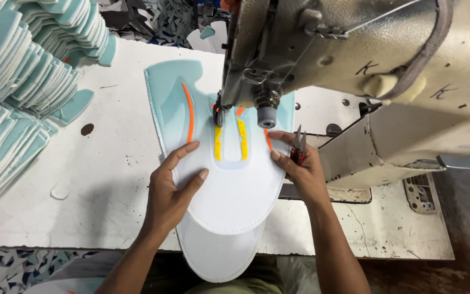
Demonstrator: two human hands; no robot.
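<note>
A shoe upper piece [229,188], white and pale teal with orange stripes and two yellow eyelet strips, lies flat under the needle of a grey sewing machine [349,60]. My left hand [172,190] presses on its left edge, fingers spread over the white part. My right hand [300,163] rests on its right edge, fingertips on the fabric, while holding a small red-handled thread snipper [299,146] in the palm. A second white piece [218,256] sticks out beneath it over the table's front edge.
Tall stacks of similar teal and white cut pieces [23,76] fill the left side of the white worktable [99,179]. The machine body covers the right rear. Scraps lie on the floor below.
</note>
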